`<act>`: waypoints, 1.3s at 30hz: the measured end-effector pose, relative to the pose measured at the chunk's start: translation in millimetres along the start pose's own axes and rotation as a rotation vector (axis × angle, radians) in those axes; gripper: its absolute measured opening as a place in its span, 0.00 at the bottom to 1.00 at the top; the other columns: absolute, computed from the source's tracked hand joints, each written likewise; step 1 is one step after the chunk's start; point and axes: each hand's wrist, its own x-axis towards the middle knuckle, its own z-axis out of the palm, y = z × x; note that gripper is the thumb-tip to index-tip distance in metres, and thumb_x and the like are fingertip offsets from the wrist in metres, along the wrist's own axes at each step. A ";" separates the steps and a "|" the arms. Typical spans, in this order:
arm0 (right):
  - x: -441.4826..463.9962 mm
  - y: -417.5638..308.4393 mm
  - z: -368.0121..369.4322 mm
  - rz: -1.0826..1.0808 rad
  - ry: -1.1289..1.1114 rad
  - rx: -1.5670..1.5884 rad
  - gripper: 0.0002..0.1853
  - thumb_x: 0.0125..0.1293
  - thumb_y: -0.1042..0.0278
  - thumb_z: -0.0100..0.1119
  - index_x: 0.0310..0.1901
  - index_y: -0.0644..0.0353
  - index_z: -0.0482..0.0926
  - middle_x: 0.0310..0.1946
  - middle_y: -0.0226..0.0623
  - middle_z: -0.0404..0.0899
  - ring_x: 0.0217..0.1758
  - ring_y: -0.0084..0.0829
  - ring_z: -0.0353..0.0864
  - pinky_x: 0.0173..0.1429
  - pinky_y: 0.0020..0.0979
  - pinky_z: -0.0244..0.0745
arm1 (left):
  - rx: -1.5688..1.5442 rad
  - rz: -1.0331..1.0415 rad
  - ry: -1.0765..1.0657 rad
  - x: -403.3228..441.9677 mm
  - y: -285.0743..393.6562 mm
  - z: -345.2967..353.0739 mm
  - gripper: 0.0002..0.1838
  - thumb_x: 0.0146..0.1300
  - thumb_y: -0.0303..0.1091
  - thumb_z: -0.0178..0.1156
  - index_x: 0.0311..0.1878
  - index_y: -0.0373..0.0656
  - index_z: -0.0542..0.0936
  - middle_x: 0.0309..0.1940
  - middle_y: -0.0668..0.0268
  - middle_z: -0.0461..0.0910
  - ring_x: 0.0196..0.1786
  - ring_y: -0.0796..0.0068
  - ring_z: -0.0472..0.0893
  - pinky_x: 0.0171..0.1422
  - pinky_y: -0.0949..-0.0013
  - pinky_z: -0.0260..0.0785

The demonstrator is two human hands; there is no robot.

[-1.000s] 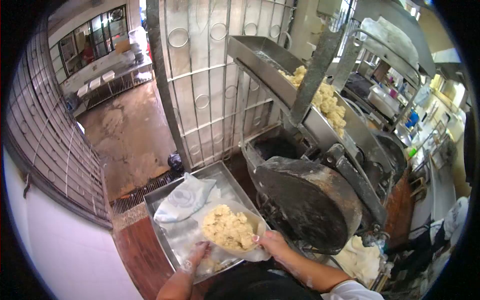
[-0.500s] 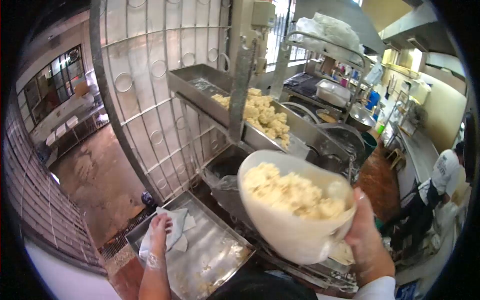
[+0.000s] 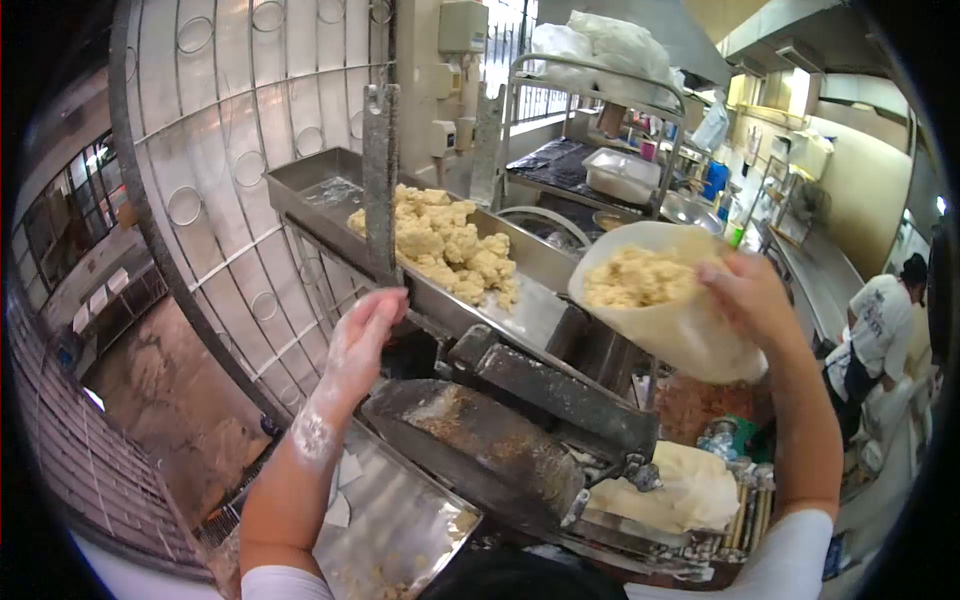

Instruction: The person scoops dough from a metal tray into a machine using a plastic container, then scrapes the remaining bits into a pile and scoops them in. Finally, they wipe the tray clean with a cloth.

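Note:
My right hand [image 3: 750, 300] grips the rim of a white plastic container [image 3: 680, 335], raised and tilted at the right end of a metal trough. Crumbly pale dough [image 3: 640, 278] lies inside the container. My left hand [image 3: 372, 325] is lifted at the trough's near side, dusted with flour, its fingers close together and what they hold, if anything, hidden. More dough lumps [image 3: 450, 245] are heaped in the metal trough [image 3: 330, 180], behind and beside an upright metal bar. Below the trough sits a dark, worn machine part [image 3: 480, 440].
A metal tray [image 3: 390, 520] with dough scraps lies low in front. Pale dough sheet [image 3: 675, 488] rests beside rollers at lower right. A rack [image 3: 600, 95] with plastic bags stands behind. A co-worker [image 3: 880, 320] bends at the far right. A barred gate [image 3: 230, 150] is at left.
The container has been lifted from the tray area up to the trough's right end. My left hand has risen from the cloth in the tray to the trough's side. The view has swung right.

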 end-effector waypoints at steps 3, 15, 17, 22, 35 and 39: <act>75.1 -5.7 58.5 -0.492 -0.006 -0.639 0.40 0.53 0.22 0.53 0.23 0.63 0.82 0.20 0.44 0.78 0.24 0.42 0.78 0.29 0.44 0.70 | 0.292 0.213 0.030 53.5 6.1 38.6 0.30 0.70 0.49 0.50 0.63 0.32 0.68 0.59 0.48 0.73 0.64 0.56 0.70 0.69 0.64 0.59; 144.6 -51.7 160.2 -0.616 -0.219 -0.833 0.37 0.48 0.24 0.58 0.31 0.59 0.85 0.29 0.43 0.82 0.35 0.45 0.83 0.39 0.43 0.77 | 1.230 -0.124 -0.217 132.4 -28.3 105.1 0.40 0.62 0.58 0.54 0.72 0.48 0.59 0.73 0.55 0.55 0.74 0.56 0.58 0.74 0.56 0.54; 145.1 -44.9 161.5 -0.600 -0.223 -0.823 0.37 0.48 0.24 0.57 0.30 0.59 0.85 0.29 0.43 0.82 0.35 0.45 0.83 0.40 0.43 0.77 | 1.247 -0.206 -0.276 133.4 -28.7 106.0 0.38 0.63 0.56 0.53 0.72 0.47 0.59 0.73 0.55 0.55 0.74 0.56 0.57 0.75 0.56 0.53; 152.0 -35.1 147.4 -0.556 -0.206 -0.776 0.41 0.49 0.20 0.53 0.30 0.61 0.85 0.29 0.46 0.82 0.35 0.46 0.82 0.40 0.44 0.76 | 1.187 -0.150 -0.204 131.7 -31.5 105.9 0.33 0.62 0.49 0.54 0.68 0.44 0.66 0.69 0.54 0.64 0.70 0.56 0.64 0.72 0.55 0.57; 140.6 45.2 108.3 -0.174 -0.145 -0.157 0.41 0.49 0.23 0.57 0.24 0.66 0.83 0.18 0.45 0.77 0.24 0.39 0.79 0.32 0.38 0.72 | 0.999 -0.091 0.058 128.6 -33.0 105.4 0.34 0.67 0.51 0.49 0.69 0.38 0.62 0.67 0.51 0.65 0.69 0.54 0.65 0.73 0.58 0.56; 148.3 16.5 104.9 -0.298 -0.109 -0.322 0.40 0.49 0.24 0.58 0.23 0.66 0.82 0.20 0.48 0.78 0.26 0.44 0.80 0.34 0.40 0.73 | 0.823 -0.007 0.221 128.3 -40.3 102.5 0.41 0.67 0.61 0.44 0.71 0.35 0.56 0.69 0.46 0.61 0.71 0.51 0.61 0.75 0.58 0.52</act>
